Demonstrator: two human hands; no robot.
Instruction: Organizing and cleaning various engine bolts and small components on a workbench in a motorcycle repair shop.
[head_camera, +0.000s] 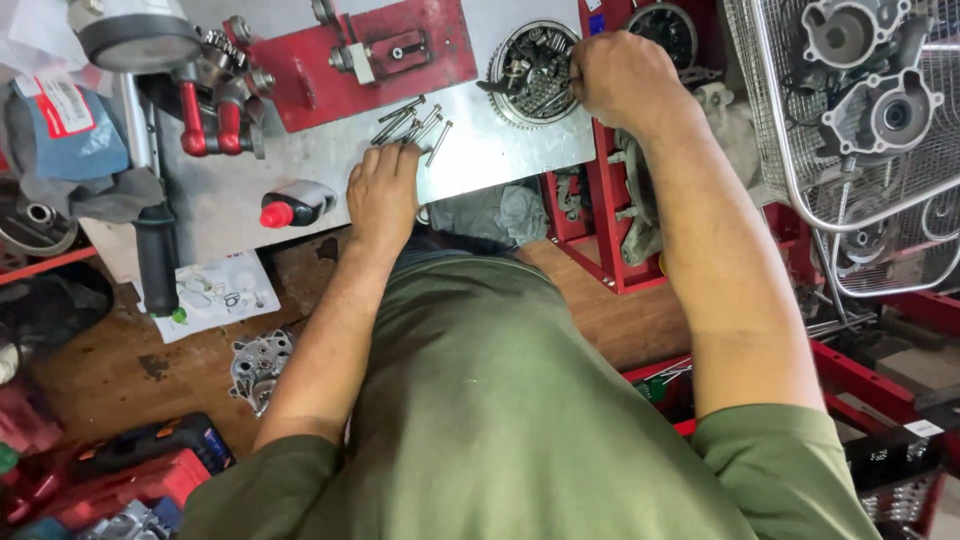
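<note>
While left hand (383, 195) lies flat, holding nothing, just beside long bolts (412, 122) on bench (480, 150), right hand (620, 80) pinching small part in round tray (532, 72).

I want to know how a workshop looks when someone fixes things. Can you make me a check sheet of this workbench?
Surface: grey metal bench top, scuffed, with a red plate fixed at the back.
Job's things: long bolts in a loose row; round tray full of small metal parts.
Clutter: bottle with red cap, black handle, grey rag.
Grippers: left hand flat on the bench, fingertips at the bolts; right hand at the tray's rim, fingers curled, hold hidden.
Cables: nothing seen.
Surroundings: wire basket of engine parts, red frame, wooden floor with a paper sheet.
</note>
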